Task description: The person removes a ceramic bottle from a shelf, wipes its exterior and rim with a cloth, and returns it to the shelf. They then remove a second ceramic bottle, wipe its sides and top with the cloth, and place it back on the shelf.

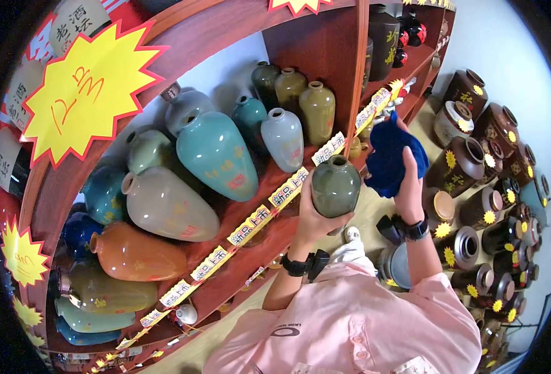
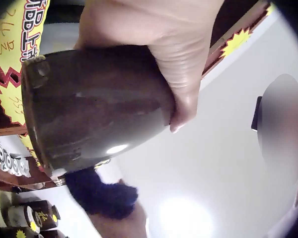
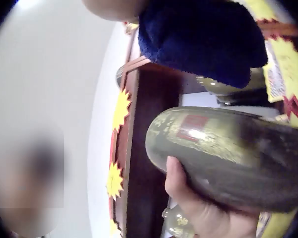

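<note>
You held a green jar (image 1: pixel 336 189) and a blue cloth (image 1: pixel 389 156) beside a shelf (image 1: pixel 316 47) of glazed jars (image 1: pixel 218 156).
Your left hand (image 1: pixel 313 215) had its fingers clamped round the green jar, mouth up, near the yellow labels (image 1: pixel 290 187); your right hand (image 1: pixel 409 190) had its fingers clamped on the blue cloth, just apart.

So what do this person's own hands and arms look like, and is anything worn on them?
The left hand and right hand are gloveless. A black strap on the left wrist and a dark band on the right each carry a boxy device. Pink sleeves leave both forearms bare.
</note>
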Tool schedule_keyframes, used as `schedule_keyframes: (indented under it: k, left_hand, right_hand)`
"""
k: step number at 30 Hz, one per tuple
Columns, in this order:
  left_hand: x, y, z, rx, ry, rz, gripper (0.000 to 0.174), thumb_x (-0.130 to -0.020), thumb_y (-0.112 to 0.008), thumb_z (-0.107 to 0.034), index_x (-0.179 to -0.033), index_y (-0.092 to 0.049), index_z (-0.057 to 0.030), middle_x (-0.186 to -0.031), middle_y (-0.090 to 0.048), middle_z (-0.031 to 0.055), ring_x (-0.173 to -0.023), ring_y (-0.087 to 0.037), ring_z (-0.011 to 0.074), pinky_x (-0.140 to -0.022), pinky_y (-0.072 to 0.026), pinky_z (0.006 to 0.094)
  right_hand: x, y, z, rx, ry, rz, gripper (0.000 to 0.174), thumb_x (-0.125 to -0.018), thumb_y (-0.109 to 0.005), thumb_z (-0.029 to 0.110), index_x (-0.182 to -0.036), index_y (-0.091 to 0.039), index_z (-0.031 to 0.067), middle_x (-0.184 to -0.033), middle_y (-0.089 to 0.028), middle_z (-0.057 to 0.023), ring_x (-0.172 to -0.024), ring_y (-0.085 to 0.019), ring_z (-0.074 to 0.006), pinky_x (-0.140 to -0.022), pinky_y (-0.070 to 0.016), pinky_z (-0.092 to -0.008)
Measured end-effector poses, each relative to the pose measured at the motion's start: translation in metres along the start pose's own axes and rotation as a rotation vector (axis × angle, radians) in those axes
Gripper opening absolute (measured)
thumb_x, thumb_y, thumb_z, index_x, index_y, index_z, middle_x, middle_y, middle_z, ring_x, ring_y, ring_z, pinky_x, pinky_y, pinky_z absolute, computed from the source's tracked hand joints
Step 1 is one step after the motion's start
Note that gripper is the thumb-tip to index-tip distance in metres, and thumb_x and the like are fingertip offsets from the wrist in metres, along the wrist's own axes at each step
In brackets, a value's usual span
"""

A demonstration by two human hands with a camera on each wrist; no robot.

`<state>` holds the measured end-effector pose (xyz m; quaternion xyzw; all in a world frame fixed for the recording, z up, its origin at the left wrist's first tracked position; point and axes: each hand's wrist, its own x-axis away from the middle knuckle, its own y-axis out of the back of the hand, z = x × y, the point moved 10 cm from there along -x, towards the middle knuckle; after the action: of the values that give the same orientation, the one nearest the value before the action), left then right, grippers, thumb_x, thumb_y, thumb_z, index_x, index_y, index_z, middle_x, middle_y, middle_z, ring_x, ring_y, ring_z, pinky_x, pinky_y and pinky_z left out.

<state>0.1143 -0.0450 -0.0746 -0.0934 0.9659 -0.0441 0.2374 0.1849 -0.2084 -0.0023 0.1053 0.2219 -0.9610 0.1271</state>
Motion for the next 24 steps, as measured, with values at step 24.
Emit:
schedule_keyframes:
  k: [24]
  left_hand:
    - [0.021, -0.048, 0.025, -0.025, 0.071, 0.224, 0.088, -0.055, -0.083, -0.014, -0.127, -0.033, -0.0039, -0.116, -0.05, 0.011, -0.104, -0.053, 0.021, -0.088, -0.0449, 0.0348]
  right_hand:
    - [0.03, -0.042, -0.01, 0.483, 0.076, 0.56, 0.055, -0.07, -0.073, 0.016, -0.117, -0.05, 0.0009, -0.108, -0.057, -0.0084, -0.101, -0.054, -0.0156, -0.09, -0.0415, -0.0296]
